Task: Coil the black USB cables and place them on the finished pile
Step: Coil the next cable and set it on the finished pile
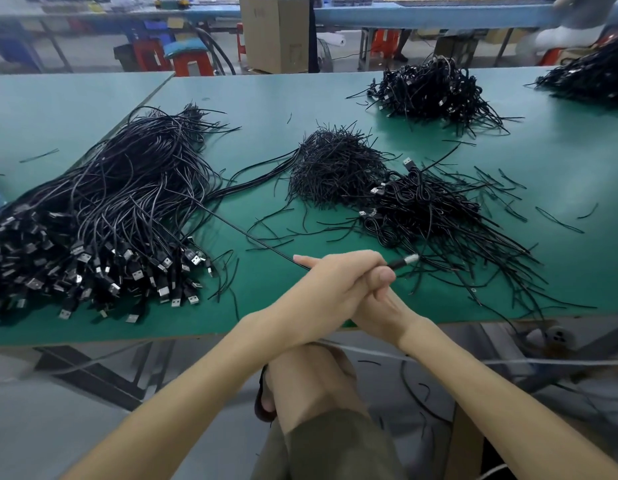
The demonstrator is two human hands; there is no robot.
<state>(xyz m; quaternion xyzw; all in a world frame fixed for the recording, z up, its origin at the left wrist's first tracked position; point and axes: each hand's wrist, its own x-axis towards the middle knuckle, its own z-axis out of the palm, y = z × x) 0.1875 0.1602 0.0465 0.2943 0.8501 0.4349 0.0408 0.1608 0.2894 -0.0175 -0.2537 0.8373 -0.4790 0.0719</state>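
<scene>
A single black USB cable (252, 237) stretches taut from the big loose heap of uncoiled cables (110, 209) on the left to my crossed hands at the table's front edge. My left hand (335, 282) lies on top and pinches the cable just behind its silver plug (409, 260), which sticks out to the right. My right hand (380, 310) is mostly hidden underneath; one straight fingertip shows to the left, beside the cable. The pile of coiled cables (421, 209) lies just beyond my hands, to the right.
A mound of short black ties (335, 164) sits mid-table, with loose ties scattered to its right. More cable piles lie at the back (432, 88) and far right (595, 74) of the green table (266, 98). A cardboard box and stools stand behind.
</scene>
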